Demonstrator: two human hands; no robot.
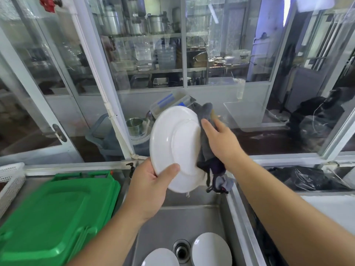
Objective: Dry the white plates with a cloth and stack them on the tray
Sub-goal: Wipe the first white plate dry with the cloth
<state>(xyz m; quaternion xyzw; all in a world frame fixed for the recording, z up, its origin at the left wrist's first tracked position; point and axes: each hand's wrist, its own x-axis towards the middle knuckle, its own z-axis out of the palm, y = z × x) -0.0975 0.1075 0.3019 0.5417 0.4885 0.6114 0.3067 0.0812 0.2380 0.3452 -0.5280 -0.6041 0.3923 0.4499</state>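
Frame centre: left hand [151, 181] grips tilted white plate [172, 143] by its rim; right hand [221, 139], fingers straight, presses grey cloth [206, 131] against it, over sink [192, 217].

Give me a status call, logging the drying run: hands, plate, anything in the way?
Left hand grips plate rim. Right hand presses grey cloth to it. Two plates wait in sink. Nothing blocking.
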